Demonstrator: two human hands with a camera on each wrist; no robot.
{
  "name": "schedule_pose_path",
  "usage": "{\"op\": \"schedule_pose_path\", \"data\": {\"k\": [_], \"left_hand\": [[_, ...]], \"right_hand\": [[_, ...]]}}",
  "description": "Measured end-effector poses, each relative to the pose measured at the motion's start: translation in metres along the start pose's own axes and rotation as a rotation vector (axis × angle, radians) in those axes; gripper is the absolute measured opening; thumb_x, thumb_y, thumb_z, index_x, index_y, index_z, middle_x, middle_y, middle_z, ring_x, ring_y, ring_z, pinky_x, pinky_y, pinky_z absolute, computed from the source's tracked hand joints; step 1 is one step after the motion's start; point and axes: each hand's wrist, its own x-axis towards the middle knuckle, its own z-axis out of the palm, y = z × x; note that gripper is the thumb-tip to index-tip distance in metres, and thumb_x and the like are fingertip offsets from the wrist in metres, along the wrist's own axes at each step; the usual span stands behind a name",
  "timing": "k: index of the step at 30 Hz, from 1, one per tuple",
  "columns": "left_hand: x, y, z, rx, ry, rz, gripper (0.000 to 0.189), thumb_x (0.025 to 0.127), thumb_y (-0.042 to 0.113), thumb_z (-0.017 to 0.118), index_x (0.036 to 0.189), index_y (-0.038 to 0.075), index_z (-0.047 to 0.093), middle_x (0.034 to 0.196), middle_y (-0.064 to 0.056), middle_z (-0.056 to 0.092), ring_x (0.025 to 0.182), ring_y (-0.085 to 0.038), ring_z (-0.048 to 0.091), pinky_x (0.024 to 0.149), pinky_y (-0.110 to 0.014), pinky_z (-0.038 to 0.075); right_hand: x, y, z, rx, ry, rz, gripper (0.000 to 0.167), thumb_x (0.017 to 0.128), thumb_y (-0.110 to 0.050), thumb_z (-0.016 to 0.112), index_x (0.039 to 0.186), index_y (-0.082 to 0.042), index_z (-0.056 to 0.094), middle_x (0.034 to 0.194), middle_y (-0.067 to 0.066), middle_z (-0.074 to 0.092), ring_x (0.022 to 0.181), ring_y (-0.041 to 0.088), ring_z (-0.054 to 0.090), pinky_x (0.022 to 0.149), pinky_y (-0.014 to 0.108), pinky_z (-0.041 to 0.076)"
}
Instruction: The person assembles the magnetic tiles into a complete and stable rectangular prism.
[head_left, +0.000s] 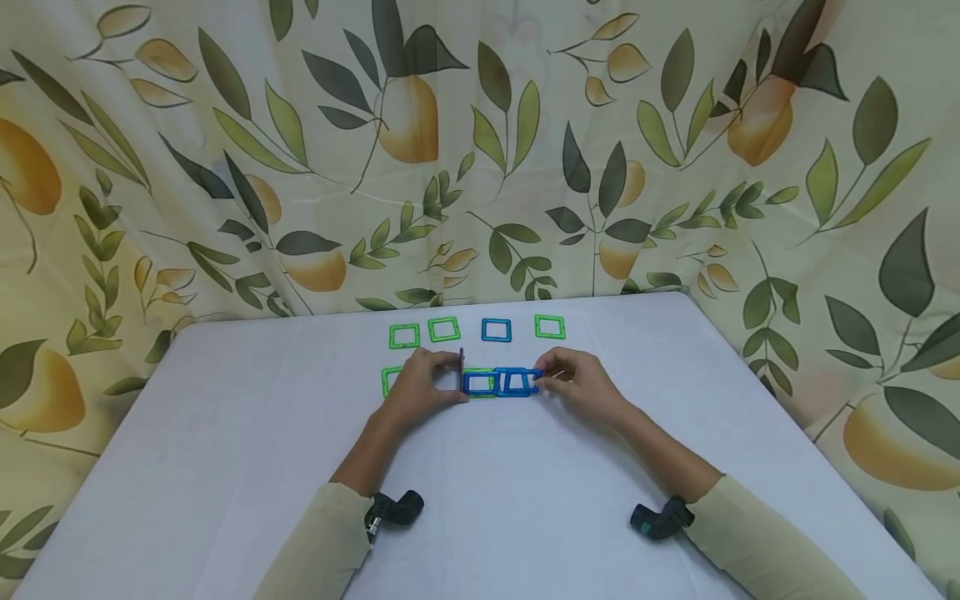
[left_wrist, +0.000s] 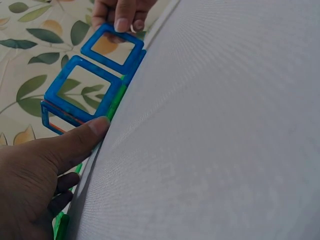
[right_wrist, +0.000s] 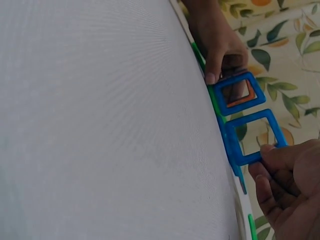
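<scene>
Square frame-shaped magnetic tiles stand joined at the middle of the table. My left hand point(head_left: 422, 387) grips an upright blue tile point(head_left: 461, 371), seen edge-on in the head view, between thumb and fingers. Beside it another blue tile point(left_wrist: 101, 69) stands upright over a flat green tile point(left_wrist: 117, 102), close to the left thumb tip. My right hand point(head_left: 581, 385) pinches a third blue tile point(right_wrist: 250, 117) by its outer edge. That tile leans upright above a flat blue tile point(right_wrist: 232, 152), alongside the standing one.
Behind the hands lie green tiles point(head_left: 405, 347) and a blue tile point(head_left: 497, 341) in a loose row. Another green tile point(head_left: 386, 383) is partly hidden by the left hand. The white table point(head_left: 480, 517) ends at a leaf-and-fruit patterned curtain point(head_left: 525, 208).
</scene>
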Motion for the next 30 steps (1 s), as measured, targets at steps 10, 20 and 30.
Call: {"op": "schedule_pose_path", "data": {"k": [10, 20, 30], "left_hand": [[0.001, -0.001, 0.001, -0.01, 0.0, 0.031, 0.067, 0.075, 0.023, 0.098, 0.135, 0.012, 0.072, 0.122, -0.001, 0.068, 0.112, -0.021, 0.053, 0.099, -0.039, 0.048], [0.004, -0.004, 0.002, -0.014, 0.005, 0.055, 0.067, 0.075, 0.023, 0.098, 0.135, 0.013, 0.071, 0.124, 0.0, 0.068, 0.114, -0.02, 0.053, 0.1, -0.039, 0.049], [0.002, -0.004, 0.001, -0.038, 0.023, 0.041, 0.072, 0.074, 0.03, 0.099, 0.135, 0.012, 0.065, 0.124, -0.001, 0.066, 0.118, -0.022, 0.054, 0.105, -0.04, 0.048]], "right_hand": [[0.0, 0.001, 0.004, 0.012, -0.004, -0.015, 0.013, 0.092, -0.001, 0.079, 0.104, -0.003, 0.073, 0.098, 0.005, 0.074, 0.091, 0.023, 0.067, 0.077, 0.028, 0.055], [0.0, 0.003, 0.005, -0.013, -0.035, 0.007, 0.024, 0.091, -0.004, 0.081, 0.113, -0.004, 0.072, 0.099, 0.004, 0.071, 0.09, 0.023, 0.064, 0.079, 0.027, 0.054], [0.0, 0.002, 0.015, -0.131, -0.129, -0.031, 0.024, 0.09, -0.009, 0.083, 0.113, -0.008, 0.078, 0.104, 0.002, 0.065, 0.087, 0.021, 0.055, 0.073, 0.029, 0.049]]}}
